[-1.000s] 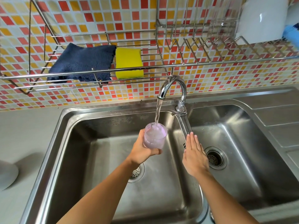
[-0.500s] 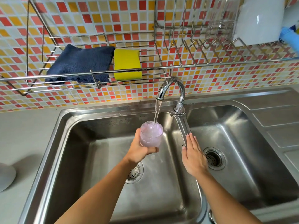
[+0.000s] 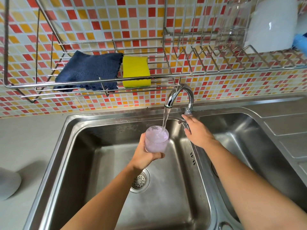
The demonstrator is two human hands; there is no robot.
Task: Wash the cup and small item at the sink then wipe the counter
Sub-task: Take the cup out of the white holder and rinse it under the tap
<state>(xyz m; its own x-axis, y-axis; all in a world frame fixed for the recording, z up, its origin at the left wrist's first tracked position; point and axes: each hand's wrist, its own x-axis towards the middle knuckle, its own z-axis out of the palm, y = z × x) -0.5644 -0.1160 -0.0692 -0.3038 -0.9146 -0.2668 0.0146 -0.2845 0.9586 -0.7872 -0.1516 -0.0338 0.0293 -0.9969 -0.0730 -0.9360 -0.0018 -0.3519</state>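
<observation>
Over the left basin of the sink (image 3: 79, 146), the left hand (image 3: 146, 155) grips a pale lilac cup (image 3: 157, 140) upright, with fingers and thumb wrapped round its lower half. Water (image 3: 166, 117) falls from the spout at the cup's twelve o'clock straight into it, and the cup is frothy and full almost to the brim. At the cup's two o'clock the right hand (image 3: 197, 133) rests on the tap lever (image 3: 181, 121), its fingers fairly straight and spread over it, so most of the lever is hidden. The curved tap (image 3: 182, 90) rises just behind that hand. The drain strainer (image 3: 140, 181) sits at the cup's six o'clock, beside the left forearm, and the right basin (image 3: 240, 138) lies at three o'clock. On the tiled wall at twelve o'clock hangs a wire rack (image 3: 182, 73). It carries a dark blue cloth (image 3: 88, 70) at eleven o'clock with a yellow sponge (image 3: 135, 70) just beside it. Toward one o'clock stand a clear container (image 3: 232, 25) and a white vessel (image 3: 272, 25). Grey counter (image 3: 25, 138) spreads at nine o'clock, with a pale rounded object (image 3: 8, 183) at eight o'clock.
</observation>
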